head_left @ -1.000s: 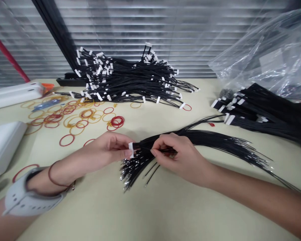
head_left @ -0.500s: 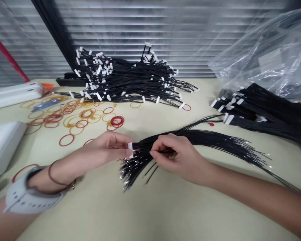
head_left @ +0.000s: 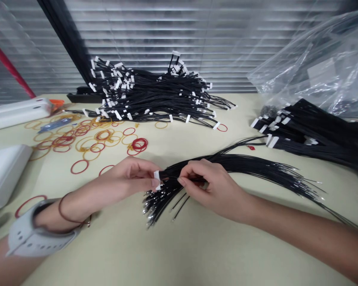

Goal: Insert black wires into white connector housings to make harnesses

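head view, looking down: pinches a white connector between thumb and fingertips of the left hand, just above the worktop at centre. nips a black wire in the right hand, just beside the connector, over the loose wire bundle lying on the worktop. shows rubber bands scattered to the left.

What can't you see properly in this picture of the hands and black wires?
- Head view: the left hand half covers the white connector; its slots are too small to count.
- The right hand hides where it pinches the black wire.
- The left edge cuts off the white box.
- The right edge cuts off the plastic bag; its contents are blurred.
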`<state>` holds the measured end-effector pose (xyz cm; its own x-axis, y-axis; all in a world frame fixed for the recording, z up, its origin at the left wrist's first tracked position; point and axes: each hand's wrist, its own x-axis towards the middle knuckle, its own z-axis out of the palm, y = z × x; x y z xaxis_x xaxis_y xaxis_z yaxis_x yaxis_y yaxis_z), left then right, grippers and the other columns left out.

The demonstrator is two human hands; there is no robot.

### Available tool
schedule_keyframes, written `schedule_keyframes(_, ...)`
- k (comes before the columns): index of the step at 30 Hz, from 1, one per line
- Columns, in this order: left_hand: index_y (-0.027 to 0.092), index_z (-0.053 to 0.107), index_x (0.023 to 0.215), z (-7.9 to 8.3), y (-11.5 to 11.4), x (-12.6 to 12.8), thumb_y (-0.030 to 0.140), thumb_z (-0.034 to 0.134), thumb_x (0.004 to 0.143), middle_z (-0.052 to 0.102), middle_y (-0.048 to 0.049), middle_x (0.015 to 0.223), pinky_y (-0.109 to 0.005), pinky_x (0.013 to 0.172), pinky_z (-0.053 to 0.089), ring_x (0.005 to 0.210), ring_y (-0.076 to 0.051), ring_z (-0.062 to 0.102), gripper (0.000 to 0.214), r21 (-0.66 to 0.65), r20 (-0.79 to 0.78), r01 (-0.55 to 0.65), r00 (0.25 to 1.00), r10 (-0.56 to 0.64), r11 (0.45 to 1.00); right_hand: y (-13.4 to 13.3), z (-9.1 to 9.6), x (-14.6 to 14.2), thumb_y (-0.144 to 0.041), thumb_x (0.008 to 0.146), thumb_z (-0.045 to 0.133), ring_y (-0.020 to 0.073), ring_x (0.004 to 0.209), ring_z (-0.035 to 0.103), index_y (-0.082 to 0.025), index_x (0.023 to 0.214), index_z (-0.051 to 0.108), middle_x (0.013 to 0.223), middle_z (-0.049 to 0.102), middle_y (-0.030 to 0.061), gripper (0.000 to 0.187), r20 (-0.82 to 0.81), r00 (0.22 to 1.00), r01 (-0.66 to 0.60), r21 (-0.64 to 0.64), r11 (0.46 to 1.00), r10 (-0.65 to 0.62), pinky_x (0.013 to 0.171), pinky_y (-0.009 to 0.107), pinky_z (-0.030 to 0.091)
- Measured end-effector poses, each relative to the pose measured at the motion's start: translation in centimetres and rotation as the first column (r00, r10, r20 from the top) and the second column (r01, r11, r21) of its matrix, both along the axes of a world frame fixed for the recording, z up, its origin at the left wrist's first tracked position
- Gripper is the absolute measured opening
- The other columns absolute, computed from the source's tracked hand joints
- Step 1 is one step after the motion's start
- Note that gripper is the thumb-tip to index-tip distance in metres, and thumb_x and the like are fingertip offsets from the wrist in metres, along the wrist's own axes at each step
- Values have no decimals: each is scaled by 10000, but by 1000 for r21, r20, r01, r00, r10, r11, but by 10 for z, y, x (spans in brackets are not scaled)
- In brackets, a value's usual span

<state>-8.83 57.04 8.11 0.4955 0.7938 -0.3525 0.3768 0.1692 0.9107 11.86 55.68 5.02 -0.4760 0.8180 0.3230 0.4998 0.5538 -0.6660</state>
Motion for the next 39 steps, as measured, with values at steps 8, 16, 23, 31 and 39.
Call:
schedule_keyframes(8,184,695,806,4,-1,0,175,608,742,646,29,655,-159,585,402,620,-83,545,109,-4,11,-73,997,73,997,0,-2,1,-182,823,498,79,677,493,-164,790,532,745,573,-15,51,-39,998,-56,53,997,58,623,209,379)
schedule_keyframes(16,182,692,820,2,0,-1,155,605,742,665,23,682,-181,646,428,661,-97,569,120,-42,14,-79,997,79,996,2,-4,0,-133,816,508,74,710,536,-175,860,559,796,598,-9,79,-160,980,-110,59,992,118,635,193,417)
schedule_keyframes(23,181,702,814,-1,2,-1,215,625,715,659,3,680,-214,637,438,653,-122,569,130,-30,-9,-75,997,75,997,3,-2,1,-115,787,533,68,682,520,-168,853,567,785,597,-12,91,-184,977,-109,2,994,108,619,191,412)
schedule_keyframes(31,190,705,808,1,1,0,203,629,698,667,5,666,-227,657,452,665,-136,586,133,-37,-19,-113,993,112,993,2,-1,1,-110,779,543,63,657,509,-160,824,570,748,586,-17,73,-217,971,-107,-1,994,104,609,190,411)
schedule_keyframes(39,181,706,798,4,0,2,155,615,708,667,16,651,-204,646,442,646,-115,581,131,-64,3,-113,994,114,991,2,-2,2,-116,781,535,72,665,515,-163,824,565,752,585,-7,70,-207,970,-124,18,992,125,615,198,422)
